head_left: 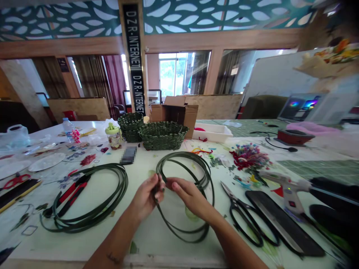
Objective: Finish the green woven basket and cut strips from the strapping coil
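A coil of dark green flat strip (209,168) stands partly off the table in front of me, its loops spread wide. My left hand (148,196) is closed on the left side of the coil, with the strip pinched between thumb and fingers. My right hand (190,194) reaches inside the loops from the right, its fingers bent together at the strip close to my left hand. Its fingertips are partly hidden. A second green coil (122,186) lies flat to the left, around red-and-black handled pliers (74,194).
Large black scissors (246,216), a long black case (283,222) and a glue gun (291,194) lie at the right. Two woven green baskets, one low (164,135) and one taller (131,127), stand behind near a cardboard box (192,117). A phone-like blurred object (129,154) lies before them.
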Demonstrator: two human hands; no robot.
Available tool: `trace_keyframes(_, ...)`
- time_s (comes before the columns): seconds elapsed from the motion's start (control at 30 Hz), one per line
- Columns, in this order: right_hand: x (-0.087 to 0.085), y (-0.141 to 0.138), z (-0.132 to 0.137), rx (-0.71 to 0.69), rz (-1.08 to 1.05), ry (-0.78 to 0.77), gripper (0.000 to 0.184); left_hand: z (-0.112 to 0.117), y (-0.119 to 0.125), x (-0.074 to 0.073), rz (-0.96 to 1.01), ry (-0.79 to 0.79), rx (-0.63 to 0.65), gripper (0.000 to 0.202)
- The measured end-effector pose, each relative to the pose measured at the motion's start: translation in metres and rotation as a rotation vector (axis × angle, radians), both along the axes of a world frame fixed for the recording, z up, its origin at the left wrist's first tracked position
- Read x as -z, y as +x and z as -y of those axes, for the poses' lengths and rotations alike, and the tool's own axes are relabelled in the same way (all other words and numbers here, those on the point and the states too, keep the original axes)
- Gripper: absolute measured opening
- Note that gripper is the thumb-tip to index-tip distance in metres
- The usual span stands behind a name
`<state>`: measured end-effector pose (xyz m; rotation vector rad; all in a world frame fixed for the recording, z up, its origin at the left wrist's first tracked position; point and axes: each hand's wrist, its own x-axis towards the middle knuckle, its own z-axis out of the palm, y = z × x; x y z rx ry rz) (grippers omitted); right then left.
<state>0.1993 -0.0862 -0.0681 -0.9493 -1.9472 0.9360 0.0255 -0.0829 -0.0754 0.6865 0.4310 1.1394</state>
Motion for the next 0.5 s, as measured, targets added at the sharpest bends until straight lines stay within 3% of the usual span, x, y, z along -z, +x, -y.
trace_keyframes(0.07,0.004,-0.006,-0.001,0.036,-0.168,-0.079,0.042,0.009,0.016,0.007,-0.061,0.026,0.092,0.019)
trace_keyframes(0.2,0.006,-0.012,0.001,-0.044,-0.384,-0.358,0.038,0.019,0.026,0.012,-0.143,0.056,0.216,0.025)
trace_keyframes(0.37,-0.002,-0.008,-0.001,0.135,-0.607,-0.317,0.029,0.019,0.020,0.010,-0.206,0.023,0.188,0.028)
trace_keyframes(0.5,-0.003,-0.002,-0.012,0.241,-0.791,-0.269,0.031,0.023,0.022,0.015,-0.294,0.015,0.280,0.031)
